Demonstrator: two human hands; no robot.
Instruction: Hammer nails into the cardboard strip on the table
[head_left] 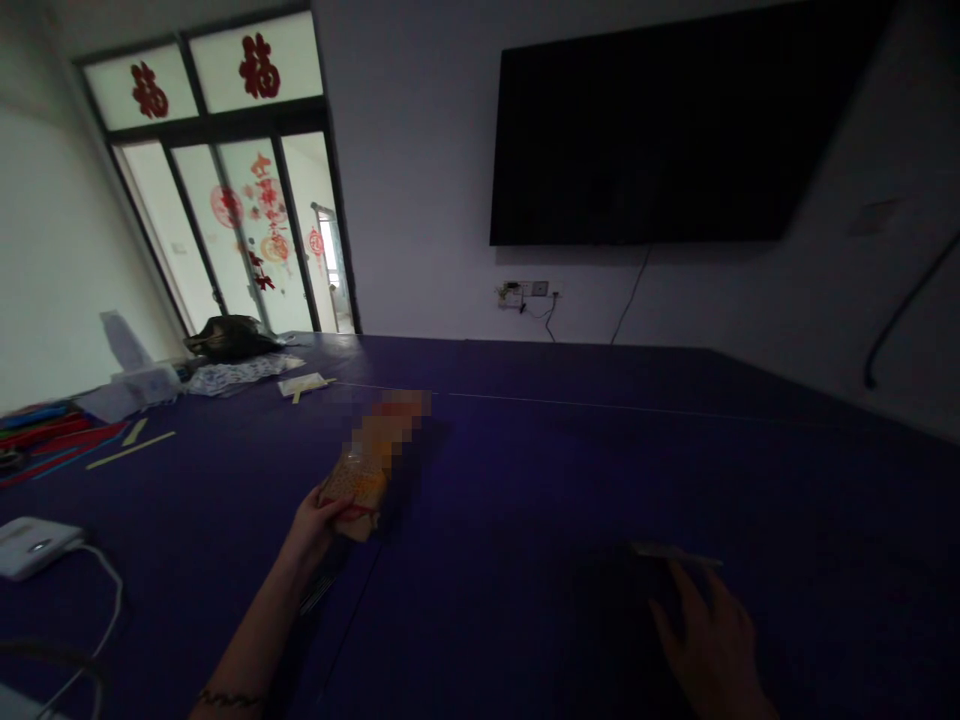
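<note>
My left hand point(319, 520) is closed on the near end of a long yellow-orange packet point(360, 490) with red bands and a see-through part. The packet tilts up and away from me; its far end is blurred into blocks. Low on the right, my right hand point(709, 635) has its fingers stretched out and the thumb apart. Its fingertips meet a thin, flat greyish strip point(675, 553), too dark to name. Beneath my left wrist a few thin pale lines point(319, 592) show on the dark blue tabletop point(480, 600).
A white box-like device point(41, 545) with a white cable point(116, 590) lies at left. Beyond it are coloured strips point(64, 440), yellow strips point(131, 450), a small white pad point(302, 384), and a black bag point(232, 337). A television point(645, 130) hangs on the wall.
</note>
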